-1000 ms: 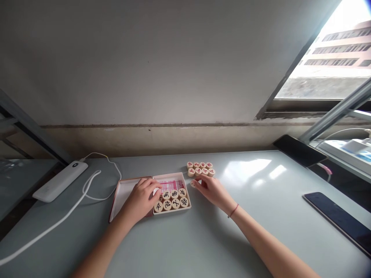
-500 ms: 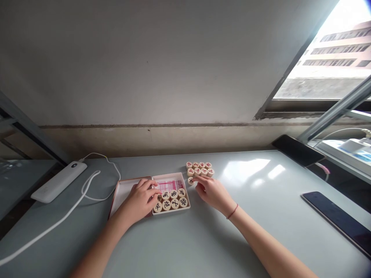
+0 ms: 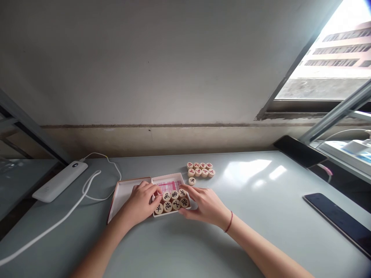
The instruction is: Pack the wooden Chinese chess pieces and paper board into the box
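Observation:
A shallow open white box (image 3: 187, 209) holds two rows of round Chinese chess pieces (image 3: 176, 204) with black characters. Over the box's left edge lies my left hand (image 3: 142, 200), its thumb and bent fingers apart at the leftmost pieces; the thumb covers part of the back row. My right hand (image 3: 205, 202) is at the right edge, thumb near the front corner and index finger by the rear right piece, with a gap between them. Behind it, a single black-marked chess piece (image 3: 192, 181) lies on the desk before two rows of red-marked pieces (image 3: 198, 172).
The box lid (image 3: 121, 197) lies left of the box, partly under my left forearm. A white power bank (image 3: 59, 183) with a white cable (image 3: 66, 216) is farther left. A dark phone (image 3: 336, 220) lies at right; another dark device (image 3: 300, 150) is behind it.
My right hand has let go of the single black-marked piece and moved left and nearer to the box's right edge. My left hand has shifted slightly right, its thumb nearer the pieces.

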`<action>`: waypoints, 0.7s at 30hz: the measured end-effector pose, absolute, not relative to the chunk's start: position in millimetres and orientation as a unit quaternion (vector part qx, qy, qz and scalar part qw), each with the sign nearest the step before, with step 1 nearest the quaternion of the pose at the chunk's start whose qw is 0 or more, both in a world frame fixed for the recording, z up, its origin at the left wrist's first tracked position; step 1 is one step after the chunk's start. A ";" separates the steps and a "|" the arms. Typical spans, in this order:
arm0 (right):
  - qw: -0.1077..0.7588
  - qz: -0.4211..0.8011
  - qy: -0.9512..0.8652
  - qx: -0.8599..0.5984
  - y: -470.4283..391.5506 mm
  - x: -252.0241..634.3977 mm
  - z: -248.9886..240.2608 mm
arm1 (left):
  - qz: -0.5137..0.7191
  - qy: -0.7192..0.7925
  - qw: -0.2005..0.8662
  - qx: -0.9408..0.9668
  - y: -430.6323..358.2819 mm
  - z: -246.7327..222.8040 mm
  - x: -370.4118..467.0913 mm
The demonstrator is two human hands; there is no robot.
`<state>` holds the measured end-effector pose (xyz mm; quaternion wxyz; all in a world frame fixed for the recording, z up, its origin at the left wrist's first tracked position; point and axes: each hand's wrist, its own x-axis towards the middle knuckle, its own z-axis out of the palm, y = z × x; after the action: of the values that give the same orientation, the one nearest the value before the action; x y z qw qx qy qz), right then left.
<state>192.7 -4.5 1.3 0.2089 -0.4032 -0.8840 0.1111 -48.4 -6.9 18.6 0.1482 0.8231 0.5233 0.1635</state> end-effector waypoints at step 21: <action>0.295 0.293 -0.696 -0.585 23.6 211.2 -11.4 | 0.312 0.531 0.326 0.717 -28.9 25.7 -17.5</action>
<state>211.2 23.6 -11.4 0.2954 -0.5850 -0.6962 0.2930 -17.5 -28.9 25.7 0.3261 0.7175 0.5309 0.3116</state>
